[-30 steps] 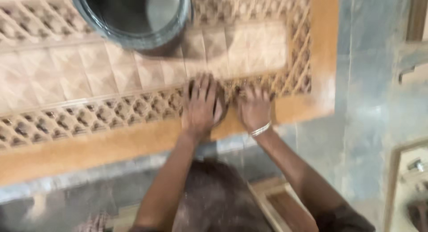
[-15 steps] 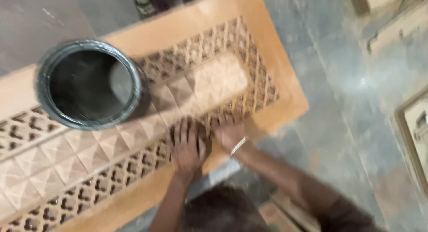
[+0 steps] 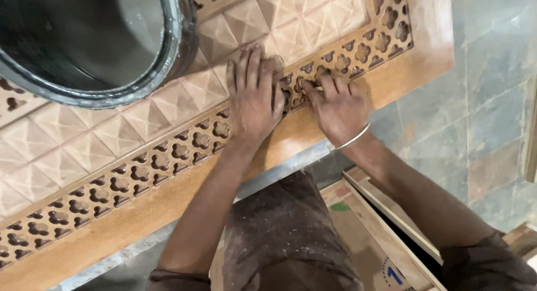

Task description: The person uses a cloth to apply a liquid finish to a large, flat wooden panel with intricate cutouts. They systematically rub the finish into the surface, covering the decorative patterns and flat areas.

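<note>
A carved wooden panel (image 3: 140, 213) lies flat, with raised pyramid squares in the middle and a band of clover-shaped cutouts along its plain border. My left hand (image 3: 254, 95) rests palm down on the panel, fingers together, across the squares and the cutout band. Just to its right, my right hand (image 3: 338, 106) has its fingers curled and its fingertips pressed at one cutout. A small pale strip (image 3: 313, 88) shows between those fingertips, mostly hidden. A thin metal bangle (image 3: 352, 140) circles the right wrist.
A large dark round bucket (image 3: 168, 62) stands on the panel at the top left, close to my left hand. My knee in dusty dark trousers (image 3: 285, 229) is below the panel's edge. Wooden frame pieces (image 3: 380, 213) lie at the lower right on a grey stone floor (image 3: 481, 73).
The view has swung and moved closer to the panel. Both hands stay at the same spot on the cutout band, the left flat and the right working at a cutout.
</note>
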